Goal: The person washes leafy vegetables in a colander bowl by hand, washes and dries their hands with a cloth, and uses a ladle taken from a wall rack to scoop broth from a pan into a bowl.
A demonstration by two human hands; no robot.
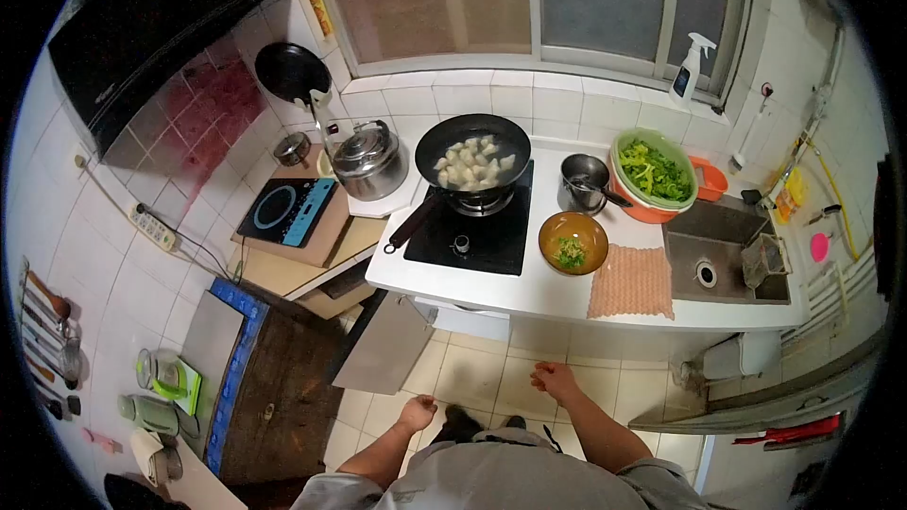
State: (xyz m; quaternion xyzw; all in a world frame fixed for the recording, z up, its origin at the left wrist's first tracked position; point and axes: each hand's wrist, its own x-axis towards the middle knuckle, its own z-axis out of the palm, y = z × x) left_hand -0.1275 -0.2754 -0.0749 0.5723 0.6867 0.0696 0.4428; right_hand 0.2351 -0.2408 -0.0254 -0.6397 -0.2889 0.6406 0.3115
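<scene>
My left hand (418,413) hangs low in front of my body, its fingers curled in and nothing visible in them. To the right, my right hand (555,382) is held below the counter edge, fingers loosely bent and apart, holding nothing. Both hands are away from the counter. On the black gas stove (463,250) sits a dark frying pan (428,146) with pale lumpy pieces, which look like dumplings (472,166), in liquid. Its handle points toward the front left. An amber bowl (551,253) with chopped greens (571,251) stands right of the stove, near a small saucepan (576,196).
A kettle (370,170) and an induction cooker (288,212) stand left. A green basin (621,162) of leafy vegetables (657,170) is beside the sink (727,279). An orange cloth (631,283) overlaps the counter's front edge. A cabinet door (385,345) stands open below.
</scene>
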